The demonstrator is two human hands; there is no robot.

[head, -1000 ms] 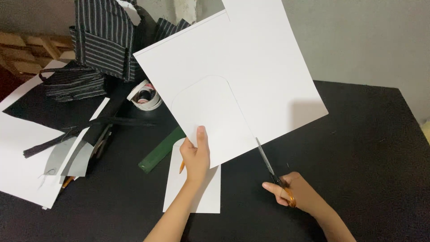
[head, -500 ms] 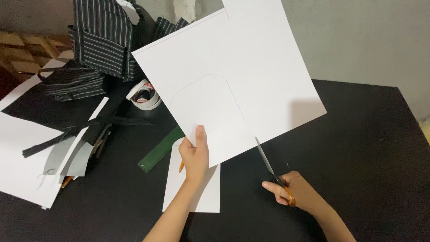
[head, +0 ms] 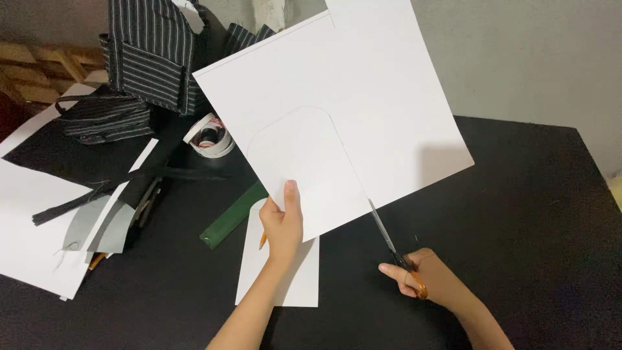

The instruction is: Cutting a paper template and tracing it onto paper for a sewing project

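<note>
Cut barely begun; scissors (head: 389, 238) have their tips at the lower edge of the white sheet (head: 363, 104), at the foot of the drawn arch's right side; the arch outline looks uncut, nearly all left; left hand (head: 282, 223) holds the sheet up off the desk (head: 531, 194), thumb on front, fingers pinching its bottom edge from behind; right hand (head: 424, 279) clenched round the orange handles, below and right of the sheet; ruler (head: 233, 217) and a smaller paper (head: 285, 272) lie beneath.

My left hand (head: 282, 223) tilts white sheet (head: 337, 110) slightly, its left corner dropping a touch toward table's back left. Scissors (head: 389, 240) blades in my right hand (head: 424, 280) barely shift along cut.
</note>
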